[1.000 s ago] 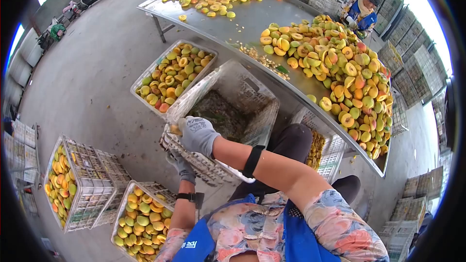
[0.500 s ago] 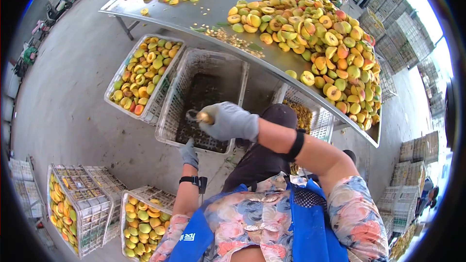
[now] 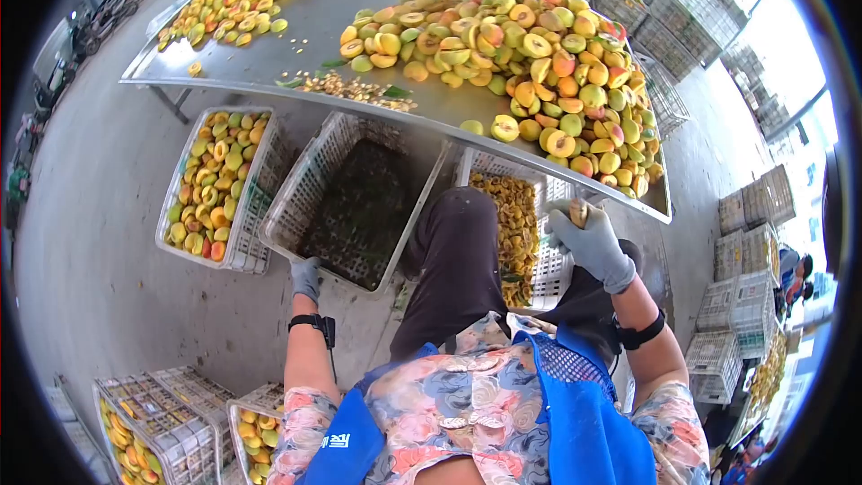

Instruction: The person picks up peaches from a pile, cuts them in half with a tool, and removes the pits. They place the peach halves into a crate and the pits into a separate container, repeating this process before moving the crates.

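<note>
Dark-floored crate (image 3: 301, 175) by the metal table (image 3: 323, 13), hands well apart.
Since half a second ago, we note the right hand (image 3: 585, 238) has gone from above this crate to just off the table's near edge, fingers closed round a short tan object (image 3: 579, 211), perhaps a tool handle; blur leaves us unsure. The left hand (image 3: 306, 277) touches the rim farthest from the table; how tightly it curls, we cannot tell. We judge only one hand now minds the crate. On the table: heaped fruit halves (image 3: 557, 72), pale pits (image 3: 355, 90). Below its near edge: a scrap crate (image 3: 554, 256), a knee (image 3: 462, 216) in the way between.
</note>
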A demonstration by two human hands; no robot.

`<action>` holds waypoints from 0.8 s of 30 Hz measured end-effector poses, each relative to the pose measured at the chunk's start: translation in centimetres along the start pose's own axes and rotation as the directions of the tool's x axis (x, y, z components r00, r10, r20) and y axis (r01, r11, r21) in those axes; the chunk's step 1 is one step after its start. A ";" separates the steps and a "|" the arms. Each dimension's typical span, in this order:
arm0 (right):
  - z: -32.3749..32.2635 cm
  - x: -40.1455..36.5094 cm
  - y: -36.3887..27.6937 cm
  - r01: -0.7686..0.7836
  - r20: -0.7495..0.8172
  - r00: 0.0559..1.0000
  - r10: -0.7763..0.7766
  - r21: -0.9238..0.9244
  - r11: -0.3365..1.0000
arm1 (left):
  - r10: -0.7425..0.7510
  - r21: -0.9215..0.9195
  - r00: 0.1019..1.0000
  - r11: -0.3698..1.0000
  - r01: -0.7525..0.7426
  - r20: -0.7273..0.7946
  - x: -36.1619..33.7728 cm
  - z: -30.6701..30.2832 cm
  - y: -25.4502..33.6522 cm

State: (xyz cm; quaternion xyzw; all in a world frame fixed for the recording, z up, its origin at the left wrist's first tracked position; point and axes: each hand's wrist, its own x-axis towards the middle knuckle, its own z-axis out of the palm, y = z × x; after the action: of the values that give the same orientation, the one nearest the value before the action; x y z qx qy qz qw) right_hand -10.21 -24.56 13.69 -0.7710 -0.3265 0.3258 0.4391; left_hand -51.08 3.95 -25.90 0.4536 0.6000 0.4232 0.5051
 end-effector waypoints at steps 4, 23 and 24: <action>-3.8 -2.2 1.2 -0.280 -0.141 0.951 0.275 -0.016 0.960 | 0.249 0.433 0.835 0.901 -0.014 -0.490 -0.6 2.6 9.2; -12.0 -6.7 9.5 -0.238 -0.212 0.917 0.339 0.389 0.890 | -0.017 0.527 0.526 0.038 -0.849 0.850 -11.0 45.3 33.8; -12.4 -7.0 10.1 -0.258 -0.197 0.910 0.363 0.416 0.872 | -0.127 0.521 0.508 0.104 -0.847 0.852 -11.2 46.4 33.8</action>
State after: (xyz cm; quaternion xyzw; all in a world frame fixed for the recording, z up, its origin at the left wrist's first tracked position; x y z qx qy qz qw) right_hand -2.20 -39.89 11.17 -0.7504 -0.0647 0.3420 0.5620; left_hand -0.28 3.12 3.11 0.9319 0.2954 -0.1355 0.1610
